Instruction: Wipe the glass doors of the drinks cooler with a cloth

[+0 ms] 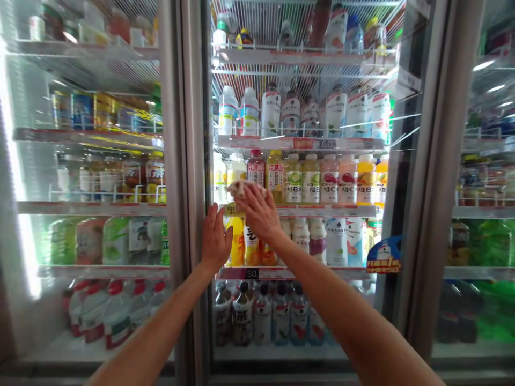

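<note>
My right hand (260,213) presses a pale, crumpled cloth (236,187) with darker spots against the glass of the middle cooler door, in front of the bottle shelves. The cloth lies under the fingers, partly hidden by them. Lower and to the left, my left hand (217,238) rests with fingers stretched upward at the left edge of the same door, beside its metal frame (196,134). It holds nothing.
Behind the glass, shelves carry bottles, including orange-filled ones (366,177) and dark-capped ones (243,316). A blue and red sticker (383,255) sits near the right side. The left cooler section holds cans (105,111) and red-capped bottles (116,313).
</note>
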Action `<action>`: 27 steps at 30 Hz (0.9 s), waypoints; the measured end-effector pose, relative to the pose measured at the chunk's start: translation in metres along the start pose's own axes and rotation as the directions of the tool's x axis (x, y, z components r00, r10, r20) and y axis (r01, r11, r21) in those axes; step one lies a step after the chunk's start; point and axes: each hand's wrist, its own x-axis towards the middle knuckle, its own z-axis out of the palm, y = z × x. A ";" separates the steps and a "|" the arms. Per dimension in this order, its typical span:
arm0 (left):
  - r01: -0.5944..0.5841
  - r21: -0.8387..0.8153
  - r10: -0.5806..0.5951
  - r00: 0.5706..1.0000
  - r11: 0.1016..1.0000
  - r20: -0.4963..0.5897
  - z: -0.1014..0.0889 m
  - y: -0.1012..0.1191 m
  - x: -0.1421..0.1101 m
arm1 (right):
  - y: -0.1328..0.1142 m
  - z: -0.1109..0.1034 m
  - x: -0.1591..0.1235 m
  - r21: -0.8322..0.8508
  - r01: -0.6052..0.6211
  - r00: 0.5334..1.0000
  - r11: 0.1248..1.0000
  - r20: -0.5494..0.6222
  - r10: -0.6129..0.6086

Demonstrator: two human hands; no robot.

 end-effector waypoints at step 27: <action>-0.027 0.129 -0.003 0.974 0.991 0.226 -0.015 0.028 -0.134 | 0.119 -0.029 -0.257 -0.096 -0.801 0.586 0.590 -0.326 0.742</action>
